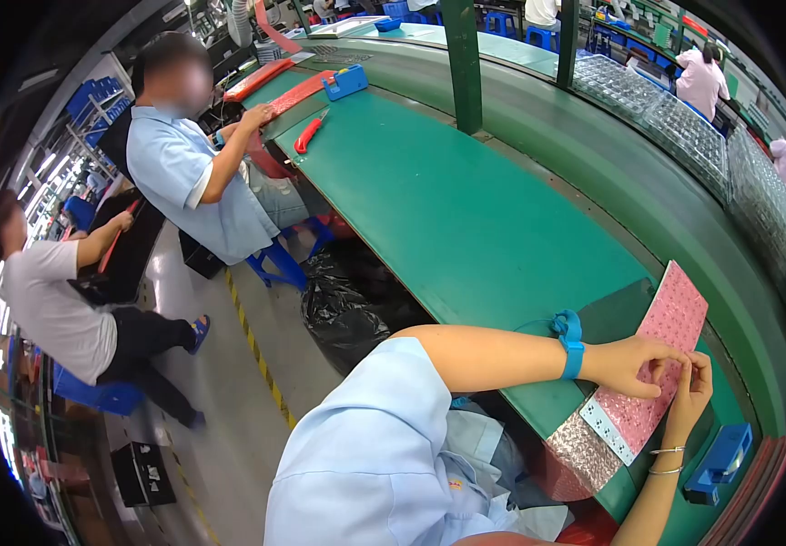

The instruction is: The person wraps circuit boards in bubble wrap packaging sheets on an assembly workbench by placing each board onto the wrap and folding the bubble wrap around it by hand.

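Note:
A long pink panel [675, 314] with a dotted, bubble-like surface lies slantwise on the green table in front of me. At its near end are a pale strip [607, 431] with small dark dots and a crinkled, silvery bubble-wrap piece [584, 455] that hangs over the edge. My left hand [634, 364], wearing a blue wrist strap, rests over the panel with its fingertips pinched together. Close against it is my right hand [691, 387], its fingers also pinched at the panel's right edge. Whatever lies between the fingertips is too small to make out.
A blue tape dispenser [720, 462] stands right of my right forearm. Farther along the green table [447, 200] are a red cutter [311, 133] and another blue dispenser [345, 82]. A seated co-worker [183, 164] handles a red strip. Green posts [462, 68] rise behind; a black bag [343, 300] hangs below.

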Motion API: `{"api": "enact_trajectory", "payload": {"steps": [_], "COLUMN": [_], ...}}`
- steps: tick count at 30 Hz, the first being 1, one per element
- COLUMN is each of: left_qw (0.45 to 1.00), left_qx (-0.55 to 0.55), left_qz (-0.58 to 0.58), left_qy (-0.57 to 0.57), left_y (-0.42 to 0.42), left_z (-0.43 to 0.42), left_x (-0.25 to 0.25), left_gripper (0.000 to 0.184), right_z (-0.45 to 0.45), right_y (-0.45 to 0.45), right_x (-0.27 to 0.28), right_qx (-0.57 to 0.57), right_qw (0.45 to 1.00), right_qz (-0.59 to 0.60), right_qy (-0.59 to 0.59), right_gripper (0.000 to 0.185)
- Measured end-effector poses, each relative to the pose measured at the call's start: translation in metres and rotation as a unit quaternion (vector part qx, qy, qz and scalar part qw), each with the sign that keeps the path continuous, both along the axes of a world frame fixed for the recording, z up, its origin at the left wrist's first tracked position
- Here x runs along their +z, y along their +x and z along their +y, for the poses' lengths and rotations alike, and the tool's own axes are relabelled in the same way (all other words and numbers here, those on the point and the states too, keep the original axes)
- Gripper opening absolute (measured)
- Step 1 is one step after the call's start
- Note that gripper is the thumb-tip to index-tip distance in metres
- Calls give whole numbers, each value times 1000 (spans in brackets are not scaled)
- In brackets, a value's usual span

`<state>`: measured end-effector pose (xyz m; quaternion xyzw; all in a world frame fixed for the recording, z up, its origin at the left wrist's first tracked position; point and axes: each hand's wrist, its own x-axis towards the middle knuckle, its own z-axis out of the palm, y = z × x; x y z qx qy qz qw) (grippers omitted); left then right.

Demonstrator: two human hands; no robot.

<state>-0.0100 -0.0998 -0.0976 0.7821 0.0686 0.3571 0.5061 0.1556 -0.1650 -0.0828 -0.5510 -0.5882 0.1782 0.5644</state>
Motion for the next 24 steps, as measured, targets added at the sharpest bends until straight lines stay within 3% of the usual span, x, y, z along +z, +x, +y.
{"api": "enact_trajectory", "payload": {"steps": [10,19,24], "left_qw": [995,984,989], "left_qx": [-37,-76,-48], "left_qz": [78,161,134], "left_qy": [48,4,31], "left_y": [-10,-18,-14], "left_z": [-5,-3,-3], "left_x": [11,19,15], "left_gripper": [65,66,66], "right_z": [3,6,3], "right_y": [12,17,11], "right_x": [-13,-18,-12], "right_qx": [37,65,50], "right_qw": [999,998,999], "right_qz": [6,15,12], "right_qy": [25,21,16], "right_gripper": [9,8,7]}}
